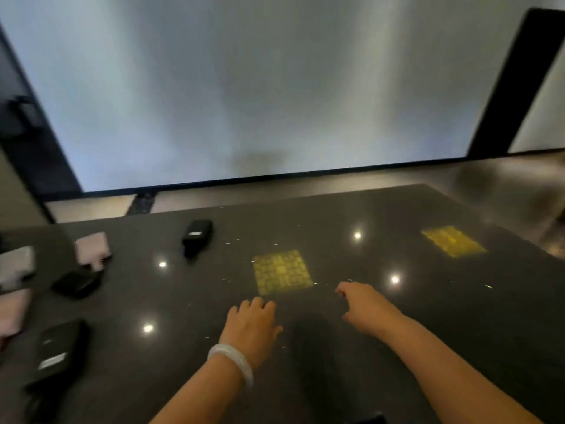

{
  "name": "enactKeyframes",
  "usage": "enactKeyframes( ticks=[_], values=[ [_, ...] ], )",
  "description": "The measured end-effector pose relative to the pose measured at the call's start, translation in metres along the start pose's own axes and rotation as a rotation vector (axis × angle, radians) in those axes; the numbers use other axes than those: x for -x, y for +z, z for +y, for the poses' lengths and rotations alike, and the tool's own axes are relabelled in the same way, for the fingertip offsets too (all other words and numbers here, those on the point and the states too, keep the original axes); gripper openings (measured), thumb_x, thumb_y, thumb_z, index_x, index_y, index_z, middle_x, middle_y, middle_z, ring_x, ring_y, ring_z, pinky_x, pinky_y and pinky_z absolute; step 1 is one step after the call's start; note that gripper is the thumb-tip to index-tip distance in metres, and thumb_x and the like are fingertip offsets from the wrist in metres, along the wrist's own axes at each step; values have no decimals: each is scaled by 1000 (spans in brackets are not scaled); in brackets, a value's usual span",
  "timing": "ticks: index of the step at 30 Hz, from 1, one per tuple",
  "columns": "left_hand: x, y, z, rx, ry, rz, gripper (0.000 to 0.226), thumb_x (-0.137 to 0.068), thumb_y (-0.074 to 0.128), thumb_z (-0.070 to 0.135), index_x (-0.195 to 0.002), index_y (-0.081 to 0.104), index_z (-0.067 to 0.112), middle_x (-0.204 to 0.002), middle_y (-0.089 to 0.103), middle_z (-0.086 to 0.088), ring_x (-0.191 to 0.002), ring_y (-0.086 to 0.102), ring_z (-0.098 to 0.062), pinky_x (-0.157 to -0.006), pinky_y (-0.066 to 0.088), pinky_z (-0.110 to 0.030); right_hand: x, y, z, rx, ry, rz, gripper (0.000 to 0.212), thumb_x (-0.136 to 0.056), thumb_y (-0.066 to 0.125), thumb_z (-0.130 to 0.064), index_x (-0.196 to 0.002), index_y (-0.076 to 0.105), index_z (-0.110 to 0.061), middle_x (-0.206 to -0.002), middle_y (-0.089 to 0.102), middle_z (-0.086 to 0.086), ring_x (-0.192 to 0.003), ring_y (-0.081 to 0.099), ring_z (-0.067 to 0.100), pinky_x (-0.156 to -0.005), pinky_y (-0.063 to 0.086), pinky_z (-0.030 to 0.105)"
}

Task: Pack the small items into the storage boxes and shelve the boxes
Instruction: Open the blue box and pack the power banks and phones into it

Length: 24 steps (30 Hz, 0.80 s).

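The scene is dim, and most light comes from the big pale screen at the back, which glows unevenly with soft vertical bands. The dark glossy table shows four small bright spots of glare and two yellow patterned reflections, and a soft shadow lies on it between the two forearms. The whole picture is blurred by motion, strongest at the left edge where the black and pink things smear, and the wide lens bends the straight lines near the borders.

Glossy dark speckled stone table
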State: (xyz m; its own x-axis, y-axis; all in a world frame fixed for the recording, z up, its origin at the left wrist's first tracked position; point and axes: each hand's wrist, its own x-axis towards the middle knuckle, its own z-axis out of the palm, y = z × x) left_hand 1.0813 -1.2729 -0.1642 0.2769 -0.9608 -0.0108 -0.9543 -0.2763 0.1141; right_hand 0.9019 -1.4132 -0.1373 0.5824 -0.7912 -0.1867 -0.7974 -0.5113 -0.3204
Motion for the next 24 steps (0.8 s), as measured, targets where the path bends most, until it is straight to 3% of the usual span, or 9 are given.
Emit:
enactKeyframes(
  ticks=[4, 9, 15, 18, 24],
  values=[
    [14, -3, -81, -65, -161, 3, 50, -96, 45, 45, -141, 37, 24, -139, 42, -1, -127, 41, -22, -106, 34, -37, -49, 26, -77, 0, -113, -97, 39, -83, 62, -12, -121, 54, -19, -122, 59, 7, -108, 59, 25, -89, 50, 35],
    [23, -6, -164, -51, -328, -2, 55, -94, 50, 44, -143, 35, 25, -144, 37, -3, -132, 38, -23, -109, 34, -39, -99, 50, -154, -3, -207, -165, 51, -82, 72, -24, -128, 51, -21, -126, 56, 5, -108, 59, 21, -89, 51, 32],
    [2, -2, -236, -84, -433, -43, 62, -92, 55, 43, -145, 30, 22, -149, 30, -7, -136, 31, -28, -111, 31, -42, -150, 76, -211, 27, -207, -186, 54, -83, 71, -37, -130, 50, -21, -128, 56, 2, -111, 57, 19, -87, 46, 30],
    [-22, 9, -264, -13, -488, -97, 75, -91, 57, 46, -150, 20, 20, -156, 18, -11, -144, 18, -32, -116, 23, -47, -175, 91, -230, 5, -170, -184, 57, -84, 68, -41, -133, 46, -20, -129, 55, 3, -108, 57, 18, -83, 44, 27],
    [-73, 37, -309, 102, -511, -249, 100, -81, 50, 71, -153, -5, 29, -161, -12, -6, -146, -13, -34, -116, -1, -60, -232, 116, -265, -72, -94, -150, 73, -85, 67, -43, -143, 35, -13, -143, 44, 9, -130, 44, 24, -101, 39, 31]
  ],
)
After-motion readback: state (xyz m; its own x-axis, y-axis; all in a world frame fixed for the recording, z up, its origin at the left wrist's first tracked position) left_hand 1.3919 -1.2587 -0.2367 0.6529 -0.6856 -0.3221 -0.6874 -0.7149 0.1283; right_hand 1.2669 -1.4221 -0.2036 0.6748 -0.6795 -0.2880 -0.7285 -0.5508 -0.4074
